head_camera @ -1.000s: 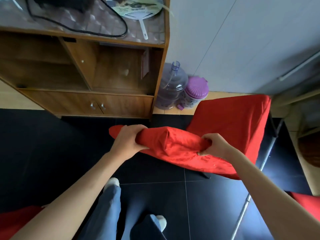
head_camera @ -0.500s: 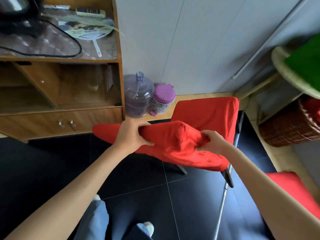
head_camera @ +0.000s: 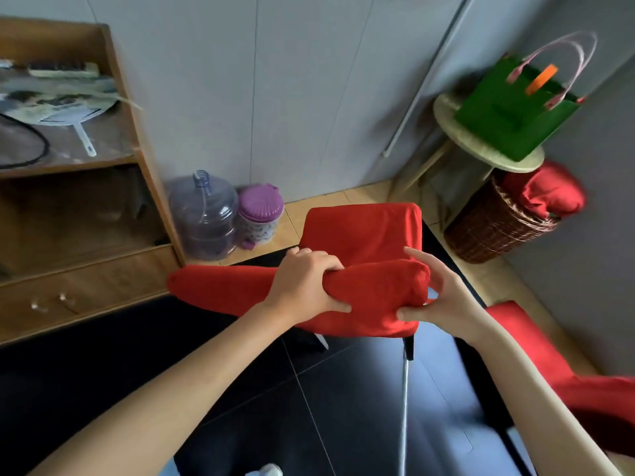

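Note:
A rolled red cloth (head_camera: 378, 286) stretches across the middle of the head view, above a chair with a red cover (head_camera: 364, 231). My left hand (head_camera: 305, 286) grips the roll near its middle, fingers curled over the top. My right hand (head_camera: 436, 297) holds the roll's right end, thumb below and fingers spread round the end. The roll's left end (head_camera: 213, 286) sticks out free to the left.
A wooden cabinet (head_camera: 86, 269) stands at left, with a water jug (head_camera: 204, 214) and a purple-lidded bin (head_camera: 261, 214) beside it. At right are a wicker basket (head_camera: 491, 231) holding red cloth, a stool (head_camera: 488, 149) with a green bag (head_camera: 515, 104), and another red cover (head_camera: 549, 372).
The view has swung right, bringing the stool, green bag and basket into sight. My right hand has opened its fingers around the roll's end; the left keeps its grip.

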Demonstrator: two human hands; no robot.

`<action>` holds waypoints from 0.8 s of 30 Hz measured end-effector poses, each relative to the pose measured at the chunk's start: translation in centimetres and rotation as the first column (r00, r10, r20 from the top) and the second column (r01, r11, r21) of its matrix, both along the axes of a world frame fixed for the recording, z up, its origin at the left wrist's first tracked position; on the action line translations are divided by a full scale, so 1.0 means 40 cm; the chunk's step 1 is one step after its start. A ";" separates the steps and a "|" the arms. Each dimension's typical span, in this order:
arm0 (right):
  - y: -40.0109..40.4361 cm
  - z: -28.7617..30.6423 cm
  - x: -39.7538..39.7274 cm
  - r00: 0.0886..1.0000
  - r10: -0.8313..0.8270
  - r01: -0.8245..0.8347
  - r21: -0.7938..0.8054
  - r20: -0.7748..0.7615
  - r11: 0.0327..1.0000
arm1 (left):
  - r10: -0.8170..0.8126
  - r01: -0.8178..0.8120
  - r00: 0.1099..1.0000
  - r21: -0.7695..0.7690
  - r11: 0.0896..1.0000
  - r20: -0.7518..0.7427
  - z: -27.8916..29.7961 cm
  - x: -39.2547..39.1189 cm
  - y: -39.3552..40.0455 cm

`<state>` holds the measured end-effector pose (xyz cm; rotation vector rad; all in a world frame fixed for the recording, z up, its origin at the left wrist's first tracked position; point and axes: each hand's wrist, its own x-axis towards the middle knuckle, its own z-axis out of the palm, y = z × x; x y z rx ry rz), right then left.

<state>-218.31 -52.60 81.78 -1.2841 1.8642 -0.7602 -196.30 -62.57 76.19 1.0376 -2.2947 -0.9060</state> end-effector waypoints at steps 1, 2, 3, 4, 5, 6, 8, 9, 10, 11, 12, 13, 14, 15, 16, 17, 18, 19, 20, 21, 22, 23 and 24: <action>0.018 0.013 -0.013 0.999 -0.027 0.028 -0.013 0.030 1.000 | -0.037 0.037 0.999 0.008 0.999 0.007 0.006 -0.019 0.006; 0.034 0.024 -0.024 0.997 -0.055 0.057 -0.031 0.059 0.998 | -0.073 0.072 0.997 0.030 0.997 0.007 0.011 -0.033 0.009; 0.048 0.034 -0.033 0.993 -0.083 0.088 -0.053 0.089 0.995 | -0.104 0.103 0.994 0.055 0.993 0.014 0.012 -0.040 0.008; 0.059 0.043 -0.040 0.987 -0.108 0.117 -0.077 0.116 0.990 | -0.131 0.127 0.991 0.076 0.989 0.039 0.010 -0.040 0.007; 0.067 0.051 -0.046 0.983 -0.126 0.141 -0.104 0.137 0.985 | -0.147 0.140 0.986 0.088 0.986 0.079 0.005 -0.034 0.005; 0.074 0.059 -0.052 0.979 -0.138 0.158 -0.129 0.151 0.979 | -0.149 0.138 0.981 0.091 0.986 0.127 -0.003 -0.024 0.002; 0.080 0.074 -0.067 0.978 -0.137 0.161 -0.152 0.156 0.975 | -0.113 0.101 0.971 0.063 0.993 0.213 -0.018 -0.003 -0.002; 0.081 0.080 -0.074 0.983 -0.121 0.141 -0.146 0.141 0.979 | -0.087 0.079 0.969 0.046 0.996 0.232 -0.024 0.002 -0.002; 0.080 0.083 -0.081 0.988 -0.100 0.114 -0.132 0.114 0.985 | -0.068 0.061 0.969 0.036 0.997 0.238 -0.027 0.002 -0.002; 0.079 0.083 -0.088 0.994 -0.081 0.090 -0.114 0.079 0.989 | -0.056 0.049 0.970 0.033 0.998 0.239 -0.027 -0.004 0.000; 0.078 0.079 -0.093 0.997 -0.069 0.072 -0.095 0.037 0.993 | -0.045 0.039 0.970 0.031 0.999 0.239 -0.027 -0.014 0.003; 0.076 0.075 -0.097 0.998 -0.064 0.063 -0.079 -0.017 0.995 | -0.033 0.028 0.971 0.024 0.999 0.237 -0.027 -0.025 0.009; 0.074 0.071 -0.100 0.995 -0.065 0.060 -0.063 -0.074 0.996 | -0.019 0.016 0.972 0.016 1.000 0.234 -0.027 -0.036 0.016; 0.074 0.069 -0.106 0.990 -0.070 0.065 -0.049 -0.121 0.997 | -0.008 0.006 0.972 0.008 1.000 0.234 -0.027 -0.048 0.022; 0.076 0.068 -0.116 0.985 -0.079 0.073 -0.041 -0.151 0.996 | -0.004 0.005 0.971 -0.002 1.000 0.237 -0.026 -0.062 0.028; 0.080 0.067 -0.130 0.982 -0.088 0.082 -0.040 -0.167 0.996 | -0.010 0.013 0.970 -0.013 1.000 0.243 -0.024 -0.077 0.032; 0.087 0.066 -0.147 0.980 -0.097 0.091 -0.042 -0.175 0.995 | -0.026 0.032 0.969 -0.020 0.999 0.247 -0.021 -0.092 0.037; 0.096 0.065 -0.165 0.979 -0.108 0.103 -0.041 -0.175 0.994 | -0.051 0.058 0.967 -0.021 0.998 0.248 -0.017 -0.106 0.041; 0.105 0.065 -0.183 0.978 -0.121 0.116 -0.039 -0.169 0.993 | -0.080 0.088 0.964 -0.022 0.996 0.252 -0.013 -0.115 0.044; 0.113 0.064 -0.199 0.977 -0.132 0.127 -0.038 -0.165 0.991 | -0.105 0.117 0.957 -0.026 0.993 0.269 -0.013 -0.119 0.045; 0.121 0.063 -0.213 0.975 -0.142 0.137 -0.037 -0.170 0.990 | -0.119 0.137 0.946 -0.038 0.990 0.301 -0.016 -0.116 0.042; 0.128 0.060 -0.226 0.970 -0.152 0.148 -0.036 -0.189 0.988 | -0.118 0.145 0.932 -0.054 0.988 0.344 -0.021 -0.108 0.036; 0.135 0.058 -0.237 0.962 -0.164 0.160 -0.036 -0.217 0.986 | -0.102 0.138 0.918 -0.067 0.988 0.384 -0.027 -0.097 0.028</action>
